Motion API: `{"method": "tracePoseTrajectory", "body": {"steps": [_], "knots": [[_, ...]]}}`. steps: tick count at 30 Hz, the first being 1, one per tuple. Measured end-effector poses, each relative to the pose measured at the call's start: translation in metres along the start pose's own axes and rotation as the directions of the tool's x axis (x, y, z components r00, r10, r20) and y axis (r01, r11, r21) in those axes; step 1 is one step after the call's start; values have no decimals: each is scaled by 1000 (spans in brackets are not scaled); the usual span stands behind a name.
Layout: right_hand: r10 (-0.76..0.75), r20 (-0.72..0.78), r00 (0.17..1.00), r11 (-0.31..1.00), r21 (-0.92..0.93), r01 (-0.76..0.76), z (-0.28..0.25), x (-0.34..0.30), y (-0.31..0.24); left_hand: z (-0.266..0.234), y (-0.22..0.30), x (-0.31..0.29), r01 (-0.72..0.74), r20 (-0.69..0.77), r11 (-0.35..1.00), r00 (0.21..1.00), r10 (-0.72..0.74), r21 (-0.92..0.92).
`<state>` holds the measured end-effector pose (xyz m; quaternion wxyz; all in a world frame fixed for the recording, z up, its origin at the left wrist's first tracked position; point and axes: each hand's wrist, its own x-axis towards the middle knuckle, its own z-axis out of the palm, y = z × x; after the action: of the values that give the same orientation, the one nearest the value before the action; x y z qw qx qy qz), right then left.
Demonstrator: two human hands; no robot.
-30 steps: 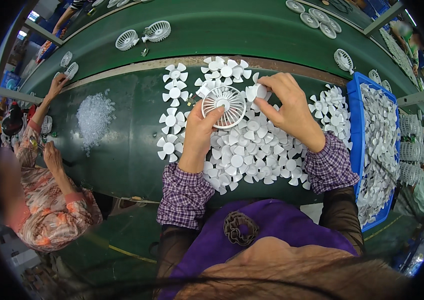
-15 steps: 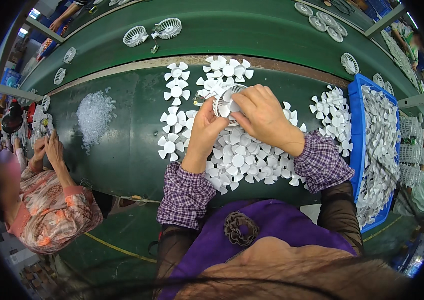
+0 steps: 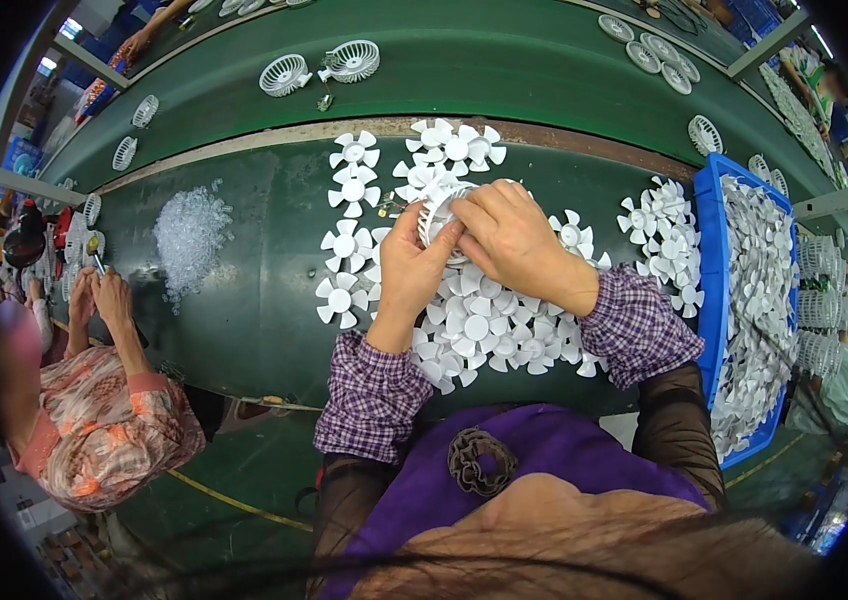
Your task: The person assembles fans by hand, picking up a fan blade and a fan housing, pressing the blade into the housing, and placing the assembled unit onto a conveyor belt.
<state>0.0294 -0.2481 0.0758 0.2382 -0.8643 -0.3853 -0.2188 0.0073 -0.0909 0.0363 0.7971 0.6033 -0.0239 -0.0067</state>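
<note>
White plastic fan cage is pinched in your left hand, fingers wrapped round its rim, above the blade pile. Your right hand is now on it, fingers bunched; can't tell what they grip. Looks like fitting's underway. A second ago: cage face-up, right hand holding a blade off to the right. Far belt cages shifted right.
</note>
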Motion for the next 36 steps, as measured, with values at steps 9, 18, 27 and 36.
{"method": "tracePoseTrajectory", "body": {"steps": [9,18,27,36], "knots": [[167,-130,977,952,279,-125,-14,-5,6,2,11,-3,13,19,1000,1000,-13,-3],[290,210,934,801,481,-357,-12,-11,25,-2,4,-3,0,61,997,998,-5,83],[330,219,918,781,483,-396,-19,-16,13,-1,14,-8,45,132,999,990,-48,25],[337,195,921,788,477,-389,-22,-16,6,-5,19,-9,77,181,996,980,-83,40]]}}
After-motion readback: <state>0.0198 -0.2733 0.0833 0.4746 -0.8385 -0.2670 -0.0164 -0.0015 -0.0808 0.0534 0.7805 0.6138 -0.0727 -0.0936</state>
